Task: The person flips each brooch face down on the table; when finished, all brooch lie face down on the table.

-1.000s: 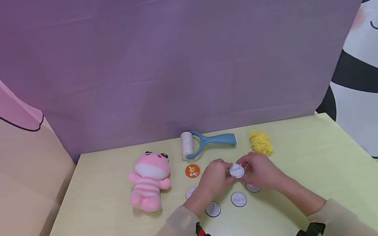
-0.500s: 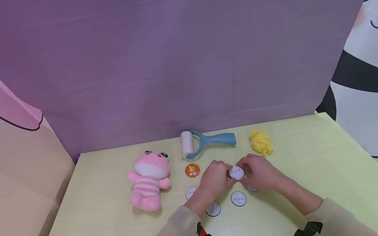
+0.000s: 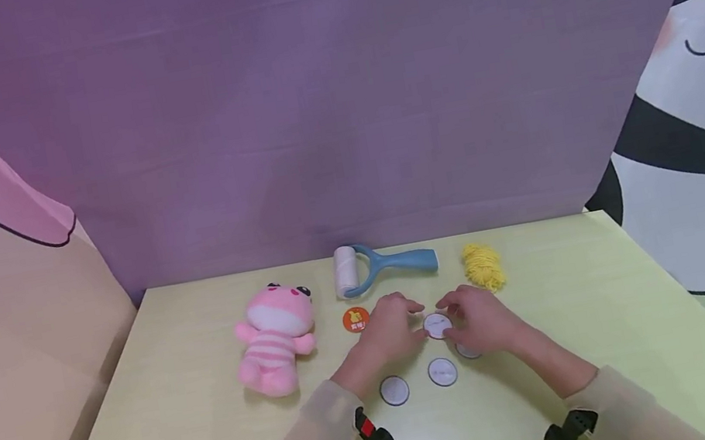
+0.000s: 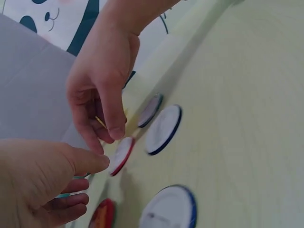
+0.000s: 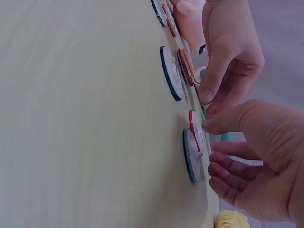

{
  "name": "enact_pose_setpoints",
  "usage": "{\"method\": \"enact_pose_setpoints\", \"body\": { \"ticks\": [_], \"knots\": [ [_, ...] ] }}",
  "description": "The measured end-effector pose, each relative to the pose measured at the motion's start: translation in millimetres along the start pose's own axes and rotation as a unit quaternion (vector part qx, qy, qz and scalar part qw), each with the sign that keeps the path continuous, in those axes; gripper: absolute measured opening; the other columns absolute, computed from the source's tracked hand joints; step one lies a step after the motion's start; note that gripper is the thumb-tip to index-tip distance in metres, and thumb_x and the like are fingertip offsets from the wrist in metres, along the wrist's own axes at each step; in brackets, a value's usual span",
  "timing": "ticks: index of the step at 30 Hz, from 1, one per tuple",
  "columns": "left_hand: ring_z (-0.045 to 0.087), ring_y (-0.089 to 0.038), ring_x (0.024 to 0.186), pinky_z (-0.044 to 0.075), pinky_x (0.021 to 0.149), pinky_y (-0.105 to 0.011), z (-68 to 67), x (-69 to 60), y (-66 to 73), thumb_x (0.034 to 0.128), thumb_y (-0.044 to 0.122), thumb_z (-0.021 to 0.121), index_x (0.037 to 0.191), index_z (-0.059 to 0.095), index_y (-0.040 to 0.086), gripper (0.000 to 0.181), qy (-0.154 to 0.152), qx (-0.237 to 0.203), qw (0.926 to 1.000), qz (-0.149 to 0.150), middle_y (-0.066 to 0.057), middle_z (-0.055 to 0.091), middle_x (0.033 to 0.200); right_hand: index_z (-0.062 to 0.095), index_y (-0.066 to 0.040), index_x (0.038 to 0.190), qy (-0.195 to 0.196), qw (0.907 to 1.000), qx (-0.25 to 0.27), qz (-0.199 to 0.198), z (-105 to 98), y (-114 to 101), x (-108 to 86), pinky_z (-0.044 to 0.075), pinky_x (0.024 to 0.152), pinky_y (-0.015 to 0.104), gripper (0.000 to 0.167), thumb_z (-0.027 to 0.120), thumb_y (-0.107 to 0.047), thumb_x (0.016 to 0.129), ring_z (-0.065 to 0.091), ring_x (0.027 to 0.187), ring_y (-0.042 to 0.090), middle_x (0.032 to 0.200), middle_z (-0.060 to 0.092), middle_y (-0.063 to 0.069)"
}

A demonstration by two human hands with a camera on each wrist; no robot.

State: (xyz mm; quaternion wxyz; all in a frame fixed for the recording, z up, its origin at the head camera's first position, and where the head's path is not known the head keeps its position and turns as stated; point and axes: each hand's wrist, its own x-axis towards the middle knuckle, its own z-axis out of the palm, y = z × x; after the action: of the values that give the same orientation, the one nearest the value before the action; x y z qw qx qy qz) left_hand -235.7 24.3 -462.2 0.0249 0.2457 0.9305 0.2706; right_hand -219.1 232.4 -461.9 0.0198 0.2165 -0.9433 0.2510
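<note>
A round pin badge [image 3: 438,326] lies back-up on the table between the two hands, its red rim showing in the wrist views. My left hand [image 3: 391,329] is at its left side, thumb close to the rim and fingers loosely bent. On the other side, my right hand [image 3: 483,316] has its thumb near the edge, fingers apart; nothing is gripped. More white-backed badges lie nearer the front: one badge [image 3: 394,391] at left, another badge [image 3: 442,372] in the middle, and a third badge [image 3: 468,350] partly under the right hand.
An orange thumbs-up badge [image 3: 356,320] lies left of the left hand. Behind are a blue-handled lint roller [image 3: 403,263] and a yellow yarn bundle [image 3: 484,267]. A pink striped plush toy [image 3: 276,339] lies at left. A purple cloth [image 3: 331,98] hangs beyond the table.
The badge held between both hands has come down to the table. Both hands have let go, and their fingers have parted from it, the left hand shifting slightly left.
</note>
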Motion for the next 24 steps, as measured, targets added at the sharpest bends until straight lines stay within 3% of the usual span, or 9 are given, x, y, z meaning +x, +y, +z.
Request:
{"method": "enact_pose_setpoints", "body": {
  "ticks": [7, 12, 24],
  "knots": [
    [0.071, -0.024, 0.109, 0.061, 0.091, -0.032, -21.2, -7.2, -19.0, 0.093, 0.021, 0.084, 0.13, 0.077, 0.008, 0.04, 0.009, -0.013, 0.9998, -0.007, -0.01, 0.076, 0.122, 0.075, -0.003, 0.116, 0.009, 0.9997, 0.021, -0.01, -1, -8, 6.0, 0.059, 0.076, 0.031, 0.028, 0.082, -0.01, 0.089, 0.069, 0.086, 0.017, 0.104, 0.075, 0.008],
    [0.074, -0.028, 0.11, 0.063, 0.093, -0.039, -31.2, -14.9, -29.2, 0.0923, 0.02, 0.084, 0.128, 0.076, 0.004, 0.04, 0.021, -0.04, 0.9988, -0.019, -0.012, 0.078, 0.124, 0.076, -0.003, 0.116, -0.015, 0.9982, 0.057, -0.01, 1, -21, 12.7, 0.057, 0.071, 0.023, 0.027, 0.08, -0.01, 0.09, 0.067, 0.08, 0.008, 0.107, 0.076, 0.011],
    [0.075, -0.025, 0.103, 0.062, 0.093, -0.038, -29.9, -36.6, -42.8, 0.0889, 0.024, 0.087, 0.123, 0.078, 0.002, 0.041, 0.028, -0.017, 0.9986, -0.042, -0.012, 0.08, 0.112, 0.074, -0.002, 0.117, -0.061, 0.9953, 0.073, -0.02, 14, -43, 21.6, 0.058, 0.07, 0.021, 0.029, 0.081, -0.005, 0.089, 0.069, 0.08, 0.01, 0.11, 0.077, 0.013]
  ]
}}
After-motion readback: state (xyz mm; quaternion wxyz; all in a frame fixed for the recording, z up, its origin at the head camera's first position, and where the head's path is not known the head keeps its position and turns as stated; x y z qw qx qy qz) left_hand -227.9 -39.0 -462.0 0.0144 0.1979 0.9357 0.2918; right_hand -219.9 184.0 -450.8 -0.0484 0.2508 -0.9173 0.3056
